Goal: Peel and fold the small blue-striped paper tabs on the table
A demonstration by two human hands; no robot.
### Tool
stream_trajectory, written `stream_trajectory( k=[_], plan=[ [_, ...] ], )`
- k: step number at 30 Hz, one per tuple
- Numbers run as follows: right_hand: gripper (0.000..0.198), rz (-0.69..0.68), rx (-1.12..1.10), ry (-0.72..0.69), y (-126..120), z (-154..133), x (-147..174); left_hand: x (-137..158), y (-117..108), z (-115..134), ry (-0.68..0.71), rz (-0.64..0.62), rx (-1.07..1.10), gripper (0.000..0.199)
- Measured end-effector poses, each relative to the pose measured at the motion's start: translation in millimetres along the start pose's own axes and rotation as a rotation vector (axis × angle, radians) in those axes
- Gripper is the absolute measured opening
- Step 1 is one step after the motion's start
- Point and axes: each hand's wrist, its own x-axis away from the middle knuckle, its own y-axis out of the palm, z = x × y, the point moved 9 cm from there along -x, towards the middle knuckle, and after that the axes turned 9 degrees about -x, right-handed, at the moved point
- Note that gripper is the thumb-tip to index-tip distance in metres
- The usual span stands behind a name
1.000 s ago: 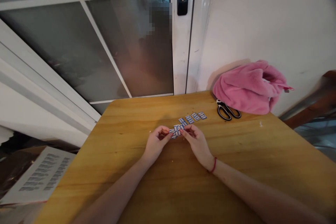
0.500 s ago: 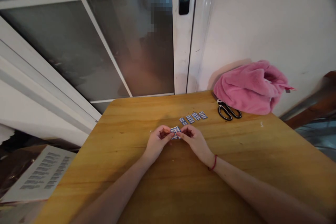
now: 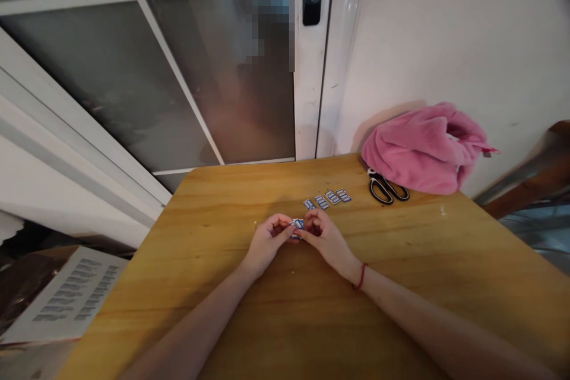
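Note:
Small blue-and-white cards (image 3: pixel 298 224) are pinched between my two hands above the table's middle. My left hand (image 3: pixel 270 241) grips their left side, its thumb across the front. From the right, my right hand (image 3: pixel 327 238) closes on the same cards with thumb and fingers; a red band circles that wrist. Fingers cover much of the cards, so I cannot tell how many there are. Just beyond my right fingers, several similar blue-and-white cards (image 3: pixel 332 197) lie in a slanting row on the wood.
Black-handled scissors (image 3: pixel 386 188) lie on the wooden table (image 3: pixel 222 202), partly beneath a pink plush cloth (image 3: pixel 423 145) against the wall. A glass-paned door (image 3: pixel 249 107) stands behind the table. At the lower left is a printed cardboard box (image 3: pixel 66 297).
My right thumb has slid left and lower over the cards, and the right fingers have shifted slightly inward. Less of the held cards shows now. The row on the table is unchanged.

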Motion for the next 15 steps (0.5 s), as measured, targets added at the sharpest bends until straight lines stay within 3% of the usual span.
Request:
stream_trajectory(
  k=[3, 10, 15],
  plan=[
    [0.031, -0.093, 0.067, -0.001, 5, 1, -1, -1, -3, -1, 0.004, 0.017, -0.014, 0.019],
    [0.017, -0.391, 0.299, -0.016, 17, -9, 2, -3, -5, -7, -0.012, 0.007, -0.043, 0.020],
    [0.017, -0.323, 0.514, -0.072, 11, -11, -2, -3, -2, -4, -0.007, 0.003, -0.050, 0.022]
  ],
)
